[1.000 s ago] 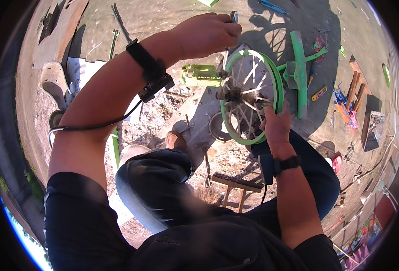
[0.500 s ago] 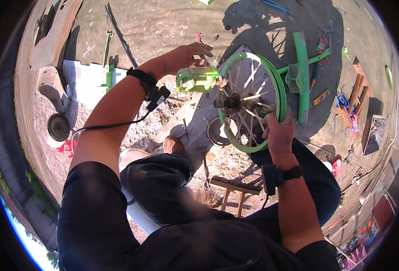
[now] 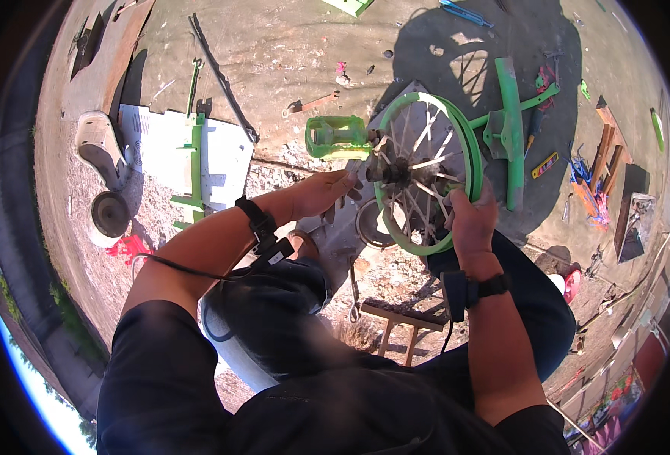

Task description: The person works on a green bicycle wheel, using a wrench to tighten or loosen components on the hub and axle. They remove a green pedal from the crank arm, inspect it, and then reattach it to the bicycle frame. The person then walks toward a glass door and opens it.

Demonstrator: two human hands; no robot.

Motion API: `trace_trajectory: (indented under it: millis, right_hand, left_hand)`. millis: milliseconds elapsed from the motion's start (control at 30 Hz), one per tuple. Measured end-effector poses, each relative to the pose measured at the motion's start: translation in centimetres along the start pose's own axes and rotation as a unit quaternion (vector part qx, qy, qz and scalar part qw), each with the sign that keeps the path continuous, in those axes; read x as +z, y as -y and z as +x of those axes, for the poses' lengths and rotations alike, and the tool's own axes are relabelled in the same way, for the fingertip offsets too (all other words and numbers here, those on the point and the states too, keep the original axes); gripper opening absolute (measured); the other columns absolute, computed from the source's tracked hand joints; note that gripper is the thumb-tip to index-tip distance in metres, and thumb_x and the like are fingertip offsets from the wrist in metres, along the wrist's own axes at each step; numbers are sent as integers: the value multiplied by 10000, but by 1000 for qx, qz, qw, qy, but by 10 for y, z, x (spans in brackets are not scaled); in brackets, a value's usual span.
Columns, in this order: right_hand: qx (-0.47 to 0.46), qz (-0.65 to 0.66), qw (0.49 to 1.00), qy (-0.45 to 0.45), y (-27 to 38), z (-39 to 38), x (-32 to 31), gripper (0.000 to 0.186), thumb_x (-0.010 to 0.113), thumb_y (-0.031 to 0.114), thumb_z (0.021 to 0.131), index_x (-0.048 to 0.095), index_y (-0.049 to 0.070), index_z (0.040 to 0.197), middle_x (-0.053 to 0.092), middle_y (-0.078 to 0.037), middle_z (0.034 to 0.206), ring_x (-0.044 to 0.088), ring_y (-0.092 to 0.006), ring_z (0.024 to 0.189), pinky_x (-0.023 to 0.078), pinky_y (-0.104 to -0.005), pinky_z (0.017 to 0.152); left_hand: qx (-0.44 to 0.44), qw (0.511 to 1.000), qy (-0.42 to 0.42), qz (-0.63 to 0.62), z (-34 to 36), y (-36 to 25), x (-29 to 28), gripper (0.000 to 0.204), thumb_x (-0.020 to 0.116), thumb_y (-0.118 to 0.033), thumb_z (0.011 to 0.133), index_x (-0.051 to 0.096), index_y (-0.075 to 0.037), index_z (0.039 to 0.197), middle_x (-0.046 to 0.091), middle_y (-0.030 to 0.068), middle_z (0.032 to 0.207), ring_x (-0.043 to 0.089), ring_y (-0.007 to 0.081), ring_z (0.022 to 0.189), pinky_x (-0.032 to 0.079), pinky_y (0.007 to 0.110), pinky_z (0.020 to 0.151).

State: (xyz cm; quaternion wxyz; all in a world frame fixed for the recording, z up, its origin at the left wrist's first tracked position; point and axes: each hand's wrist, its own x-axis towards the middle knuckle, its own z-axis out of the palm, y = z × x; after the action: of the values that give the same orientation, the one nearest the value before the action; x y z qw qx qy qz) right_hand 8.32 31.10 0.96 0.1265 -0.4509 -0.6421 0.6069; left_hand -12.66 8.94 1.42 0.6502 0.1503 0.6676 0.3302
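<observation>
Right fingers [image 3: 458, 202], partly hidden, grip the green wheel [image 3: 400, 171]; left fingers [image 3: 342, 185] spread loosely.

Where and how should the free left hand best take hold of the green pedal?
Probably by the two long edges near its outer end, with the left hand coming from the left: the pedal juts out leftward, leaving that end exposed, while its other end lies beside the green wheel.
</observation>
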Motion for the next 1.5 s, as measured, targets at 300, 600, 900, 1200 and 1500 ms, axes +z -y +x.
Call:
trace_trajectory:
  millis: [300,600,900,1200,1500]
  right_hand:
    - [55,-2,998,-23,18,-2,8,286,584,56,832,548,20,1113,571,-41,720,478,-101,425,383,-253,385]
    - [-16,12,999,-39,-6,5,8,262,584,39,822,564,32,1083,602,-43,742,478,-96,436,381,-256,381]
    - [-24,-27,998,-43,-15,6,7,255,609,86,813,574,12,1053,604,-86,785,526,-181,573,418,-317,514]
    - [7,45,999,-3,2,-5,7,194,557,31,867,526,32,1059,584,-47,749,460,-82,413,391,-234,373]
    - [18,24,1000,-3,10,-8,3,234,558,28,868,522,32,1100,579,-45,767,468,-87,428,390,-236,379]
  left_hand:
    - [53,998,-40,-23,-64,-48,70,598,627,-66,898,293,-30,1394,602,127,1008,594,176,831,514,301,704]
    - [137,976,-152,71,-83,-123,84,451,668,-69,880,496,-36,1296,585,27,805,523,63,678,444,232,582]
    - [283,871,-248,316,-27,-209,-4,280,615,-255,947,607,-10,1081,627,34,663,559,97,536,459,259,514]
    - [93,935,-245,240,59,-182,-122,452,520,-471,954,654,-68,1108,637,46,971,611,144,738,470,302,576]
    - [49,983,-172,48,86,-103,-136,339,488,-355,1001,651,-75,1101,642,18,958,611,159,815,475,325,659]
